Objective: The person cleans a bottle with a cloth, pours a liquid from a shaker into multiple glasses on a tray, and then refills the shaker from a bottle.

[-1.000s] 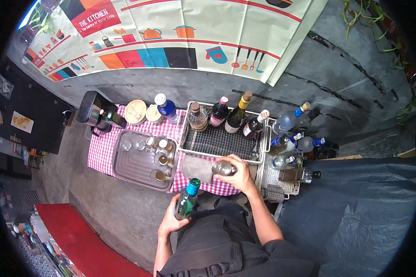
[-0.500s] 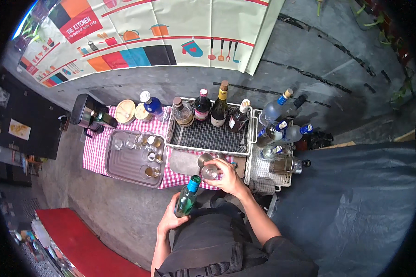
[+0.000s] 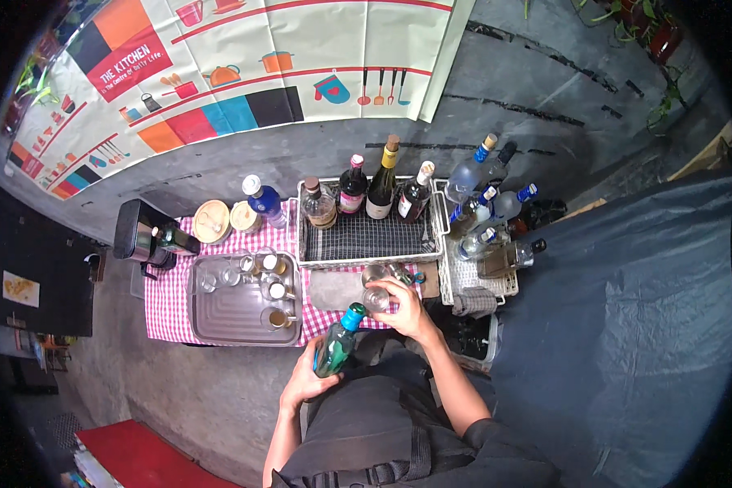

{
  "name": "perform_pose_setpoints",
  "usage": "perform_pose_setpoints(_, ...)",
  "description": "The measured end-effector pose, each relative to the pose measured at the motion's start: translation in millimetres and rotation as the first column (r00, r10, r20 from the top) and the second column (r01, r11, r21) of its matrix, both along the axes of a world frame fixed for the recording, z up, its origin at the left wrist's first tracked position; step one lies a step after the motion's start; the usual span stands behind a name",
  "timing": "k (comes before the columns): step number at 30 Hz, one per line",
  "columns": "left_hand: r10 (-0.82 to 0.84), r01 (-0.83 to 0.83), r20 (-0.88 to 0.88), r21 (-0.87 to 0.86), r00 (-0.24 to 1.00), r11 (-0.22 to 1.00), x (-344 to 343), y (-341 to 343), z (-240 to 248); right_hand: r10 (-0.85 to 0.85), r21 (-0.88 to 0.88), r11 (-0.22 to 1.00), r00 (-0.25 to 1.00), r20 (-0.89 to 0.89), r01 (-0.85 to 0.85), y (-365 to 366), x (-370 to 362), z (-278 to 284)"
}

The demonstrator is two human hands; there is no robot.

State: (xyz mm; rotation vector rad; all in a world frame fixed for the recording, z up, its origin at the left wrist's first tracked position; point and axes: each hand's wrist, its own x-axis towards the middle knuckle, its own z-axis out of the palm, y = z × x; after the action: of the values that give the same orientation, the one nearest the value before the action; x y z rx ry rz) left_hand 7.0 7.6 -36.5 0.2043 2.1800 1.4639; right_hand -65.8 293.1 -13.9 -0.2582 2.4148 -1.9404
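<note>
My left hand (image 3: pixel 303 382) is wrapped round the body of a green glass bottle (image 3: pixel 334 352) with a blue band at its neck, tilted with its mouth up and to the right. Between the fingers of my right hand (image 3: pixel 410 315) is a small clear drinking glass (image 3: pixel 376 300), just right of the bottle's mouth. Whether any liquid is in the glass I cannot tell. Behind it, a metal cup (image 3: pixel 373 274) stands partly hidden by my right hand. A flat grey board (image 3: pixel 335 290) lies on the checked cloth (image 3: pixel 168 305) beyond the bottle.
A grey tray (image 3: pixel 228 323) with several glasses and mugs is at the left. A white wire basket (image 3: pixel 366 262) holding several bottles stands at the back. More bottles crowd a rack (image 3: pixel 496 286) at the right. A black appliance (image 3: pixel 136 233) occupies the far left corner.
The bottle's mouth has come slightly nearer the glass. Both hands keep their holds, and the whole view has shifted a little.
</note>
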Motion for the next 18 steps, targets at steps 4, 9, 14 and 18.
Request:
perform_pose_setpoints(4, -0.044, 0.044, 0.030, -0.009, 0.999, 0.999, -10.9, -14.2, 4.9, -0.005, 0.076, 0.997, 1.000, 0.002, 0.005, -7.7, 2.3, -5.9)
perform_pose_setpoints(9, -0.071, 0.072, 0.020, -0.060, 0.997, 0.996, -21.3, -19.8, 11.3, -0.008, 0.101, 0.995, 1.000, -0.001, 0.008, -12.9, 0.6, -8.9)
perform_pose_setpoints(14, -0.063, 0.068, 0.054, -0.098, 0.997, 0.993, -30.6, -12.1, 21.3, 0.024, 0.126, 0.992, 0.999, -0.049, -0.017, -10.2, -7.6, -5.6)
perform_pose_setpoints(18, -0.060, 0.067, 0.046, -0.154, 0.997, 0.986, -34.2, -6.7, 17.3, 0.048, 0.078, 0.996, 0.999, -0.006, -0.047, -2.5, -16.5, -9.2)
